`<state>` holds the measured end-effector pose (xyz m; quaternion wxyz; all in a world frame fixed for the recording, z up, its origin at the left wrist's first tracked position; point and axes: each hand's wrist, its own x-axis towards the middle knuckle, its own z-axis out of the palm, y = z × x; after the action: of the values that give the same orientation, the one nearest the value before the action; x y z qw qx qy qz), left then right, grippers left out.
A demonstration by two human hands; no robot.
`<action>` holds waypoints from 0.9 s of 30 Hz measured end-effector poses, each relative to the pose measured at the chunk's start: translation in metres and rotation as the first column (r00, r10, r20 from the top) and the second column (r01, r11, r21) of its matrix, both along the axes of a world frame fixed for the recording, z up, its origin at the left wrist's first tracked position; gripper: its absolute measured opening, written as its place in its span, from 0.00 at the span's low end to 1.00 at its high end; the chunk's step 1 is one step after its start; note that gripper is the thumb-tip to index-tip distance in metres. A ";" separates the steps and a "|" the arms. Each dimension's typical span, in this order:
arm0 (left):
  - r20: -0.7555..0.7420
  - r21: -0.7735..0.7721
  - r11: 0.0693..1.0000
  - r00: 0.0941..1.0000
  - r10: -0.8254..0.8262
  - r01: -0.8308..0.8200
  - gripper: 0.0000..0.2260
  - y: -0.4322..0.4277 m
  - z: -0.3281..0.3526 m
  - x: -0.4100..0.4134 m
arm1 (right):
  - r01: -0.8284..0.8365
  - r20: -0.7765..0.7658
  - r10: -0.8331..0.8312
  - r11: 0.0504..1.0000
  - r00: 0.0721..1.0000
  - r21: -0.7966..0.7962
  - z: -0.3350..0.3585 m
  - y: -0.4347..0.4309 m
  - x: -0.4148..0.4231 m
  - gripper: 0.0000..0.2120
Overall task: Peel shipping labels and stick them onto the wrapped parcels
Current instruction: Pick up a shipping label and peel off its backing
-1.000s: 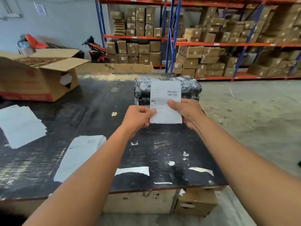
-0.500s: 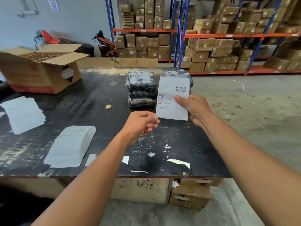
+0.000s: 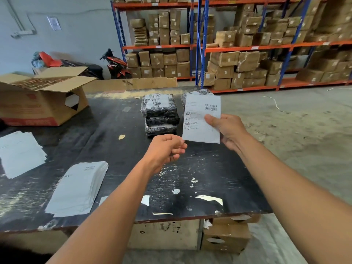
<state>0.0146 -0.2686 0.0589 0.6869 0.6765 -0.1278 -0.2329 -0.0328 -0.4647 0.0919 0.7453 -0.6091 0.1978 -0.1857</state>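
White paper first: my right grip pinches a printed shipping label by its right edge, thumb on the face and fingers behind. It holds the label upright in the air above the far right part of the tabletop. My left grip sits just beside the label's lower left corner with its fingers curled; I cannot tell whether it has the corner or nothing at all. I judge the peel is not yet done. Just behind, a stack of wrapped parcels in black film stands on the tabletop, and a second stack is mostly hidden by the label.

Risks as I read them: the sheet is held from one side only, so once the backing comes off, the free half could curl and stick to itself or to my fingers. A rushed pull at the corner could tear the paper. The film on the parcels looks wrinkled, so a label laid down without smoothing may crease or lift.

The tabletop is dark, scuffed and dotted with paper scraps. A pile of labels lies to my left, with more sheets farther left and an open cardboard box beyond them. Past the tabletop, a concrete floor runs to orange-and-blue racks packed with brown cartons. A scooter stands by the wall.
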 end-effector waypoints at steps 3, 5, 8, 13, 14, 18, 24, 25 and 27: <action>0.003 -0.005 1.000 1.000 -0.019 0.019 0.02 0.001 0.001 0.004 | 0.005 -0.001 -0.005 1.000 1.000 -0.008 0.002 0.002 0.002 0.06; 0.006 0.000 1.000 1.000 -0.026 0.026 0.02 0.002 0.001 0.007 | 0.010 -0.003 -0.010 1.000 1.000 -0.015 0.002 0.003 0.003 0.05; 0.016 -0.004 0.999 0.999 -0.041 0.041 0.02 0.002 0.003 0.010 | 0.019 -0.007 -0.019 1.000 1.000 -0.021 0.004 0.003 0.006 0.04; 0.054 -0.018 0.998 0.997 -0.054 0.055 0.04 0.005 0.010 0.012 | 0.018 -0.007 -0.019 0.999 1.000 -0.028 0.008 0.004 0.008 0.04; 0.054 -0.020 0.998 0.997 -0.057 0.058 0.04 0.005 0.011 0.013 | 0.020 -0.007 -0.020 0.999 1.000 -0.028 0.008 0.004 0.008 0.05; 0.024 -0.031 0.998 0.998 -0.057 0.058 0.03 0.008 0.013 0.014 | 0.028 -0.007 -0.028 0.999 1.000 -0.037 0.010 0.004 0.009 0.04; 0.041 -0.023 0.998 0.997 -0.059 0.060 0.03 0.010 0.016 0.012 | 0.020 -0.012 -0.021 0.999 1.000 -0.045 0.013 0.008 0.009 0.05; 0.048 -0.021 0.998 0.997 -0.058 0.059 0.04 0.010 0.016 0.012 | 0.019 -0.013 -0.020 0.999 1.000 -0.047 0.013 0.009 0.009 0.05; 0.060 -0.018 0.998 0.996 -0.061 0.062 0.04 0.011 0.018 0.011 | 0.018 -0.019 -0.019 0.999 1.000 -0.051 0.014 0.010 0.008 0.06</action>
<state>0.0259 -0.2574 0.0764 0.6819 0.6722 -0.1713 -0.2322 -0.0250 -0.4546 0.1054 0.7259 -0.6278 0.2059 -0.1914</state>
